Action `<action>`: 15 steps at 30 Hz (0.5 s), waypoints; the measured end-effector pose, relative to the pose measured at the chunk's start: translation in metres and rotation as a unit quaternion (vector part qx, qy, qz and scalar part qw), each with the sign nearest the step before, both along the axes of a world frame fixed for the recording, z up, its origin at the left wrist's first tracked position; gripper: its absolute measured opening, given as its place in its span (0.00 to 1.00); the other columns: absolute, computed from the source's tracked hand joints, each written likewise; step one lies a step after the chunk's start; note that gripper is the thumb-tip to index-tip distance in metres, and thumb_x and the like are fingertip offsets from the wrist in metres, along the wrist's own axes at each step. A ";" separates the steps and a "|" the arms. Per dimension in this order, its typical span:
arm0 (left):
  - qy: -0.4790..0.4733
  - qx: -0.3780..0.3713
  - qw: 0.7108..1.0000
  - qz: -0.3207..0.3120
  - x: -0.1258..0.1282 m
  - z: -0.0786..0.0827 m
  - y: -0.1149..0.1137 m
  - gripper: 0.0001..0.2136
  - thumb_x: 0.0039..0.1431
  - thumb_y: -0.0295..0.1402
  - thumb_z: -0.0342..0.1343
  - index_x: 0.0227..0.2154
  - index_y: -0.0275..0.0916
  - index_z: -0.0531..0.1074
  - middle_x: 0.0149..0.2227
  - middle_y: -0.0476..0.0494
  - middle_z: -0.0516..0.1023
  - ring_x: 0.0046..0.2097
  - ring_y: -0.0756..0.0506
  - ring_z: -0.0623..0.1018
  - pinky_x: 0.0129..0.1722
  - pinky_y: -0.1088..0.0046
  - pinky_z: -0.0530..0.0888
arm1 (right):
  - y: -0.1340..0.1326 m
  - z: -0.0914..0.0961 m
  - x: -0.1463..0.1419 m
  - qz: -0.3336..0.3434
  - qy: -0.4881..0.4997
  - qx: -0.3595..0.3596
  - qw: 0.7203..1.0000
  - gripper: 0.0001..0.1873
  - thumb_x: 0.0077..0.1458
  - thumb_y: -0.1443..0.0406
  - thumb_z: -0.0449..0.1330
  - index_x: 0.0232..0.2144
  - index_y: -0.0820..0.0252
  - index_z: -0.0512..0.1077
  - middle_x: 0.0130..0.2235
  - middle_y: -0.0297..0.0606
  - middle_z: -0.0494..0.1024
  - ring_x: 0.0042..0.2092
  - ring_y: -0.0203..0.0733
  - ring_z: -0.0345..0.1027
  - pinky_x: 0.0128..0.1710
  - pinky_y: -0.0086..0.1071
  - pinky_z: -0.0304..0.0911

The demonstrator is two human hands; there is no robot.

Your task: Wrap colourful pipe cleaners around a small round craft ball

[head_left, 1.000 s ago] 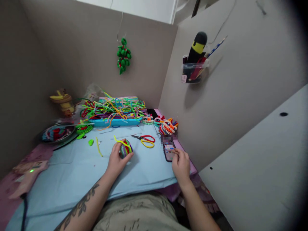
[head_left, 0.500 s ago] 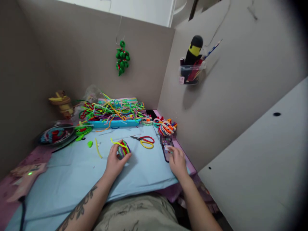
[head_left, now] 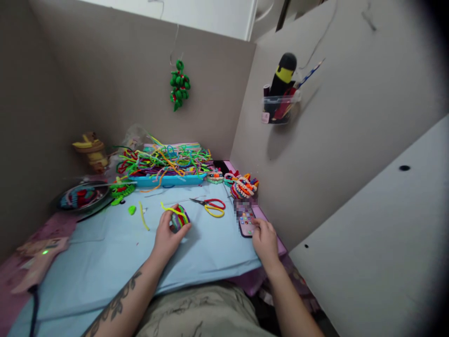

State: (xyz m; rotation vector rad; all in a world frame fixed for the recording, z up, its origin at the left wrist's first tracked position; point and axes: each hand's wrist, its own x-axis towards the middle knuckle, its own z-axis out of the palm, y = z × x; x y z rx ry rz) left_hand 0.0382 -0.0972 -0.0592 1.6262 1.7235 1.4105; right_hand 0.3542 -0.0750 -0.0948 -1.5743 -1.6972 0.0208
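Observation:
My left hand [head_left: 167,234] rests on the light blue mat [head_left: 115,257] with its fingers wrapped round a small multicoloured pipe-cleaner ball [head_left: 180,218]; a yellow strand sticks out of the ball to the left. My right hand [head_left: 264,238] lies at the mat's right edge, its fingertips touching the lower end of a phone [head_left: 246,221] that lies flat with its screen lit. Red and yellow scissors [head_left: 211,206] lie between the ball and the phone.
A teal tray [head_left: 168,179] heaped with coloured pipe cleaners stands at the back. Finished pipe-cleaner pieces [head_left: 242,186] sit by the right wall, a metal bowl [head_left: 81,196] at the left. A green ornament [head_left: 179,85] hangs on the back wall, a clear holder [head_left: 280,105] on the right wall.
My right hand slid up over the phone, then back to its lower end, and the screen shows a different picture. My left hand and the ball stayed put.

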 end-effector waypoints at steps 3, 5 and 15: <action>0.006 0.000 1.000 0.003 0.000 0.001 -0.001 0.28 0.48 0.40 0.60 0.53 0.42 0.63 0.51 0.39 0.68 0.49 0.40 0.71 0.36 0.69 0.73 | 0.000 0.000 0.000 -0.008 0.029 0.039 0.999 0.14 0.49 0.71 0.47 0.37 0.63 0.69 0.36 0.45 0.75 0.42 0.49 0.65 0.45 0.43 0.60; 0.013 0.003 1.000 0.003 0.000 0.001 0.000 0.28 0.48 0.40 0.60 0.53 0.42 0.63 0.51 0.39 0.68 0.49 0.40 0.71 0.37 0.68 0.73 | 0.000 0.000 -0.001 -0.010 0.024 0.040 0.999 0.14 0.49 0.71 0.47 0.36 0.63 0.69 0.36 0.45 0.75 0.42 0.49 0.65 0.45 0.43 0.60; 0.014 0.010 1.000 0.004 -0.001 -0.001 0.001 0.28 0.48 0.41 0.60 0.53 0.42 0.63 0.51 0.39 0.68 0.49 0.41 0.72 0.41 0.66 0.73 | -0.002 0.000 0.000 -0.012 0.046 0.069 0.996 0.12 0.48 0.72 0.48 0.33 0.62 0.69 0.34 0.43 0.74 0.39 0.47 0.65 0.43 0.41 0.61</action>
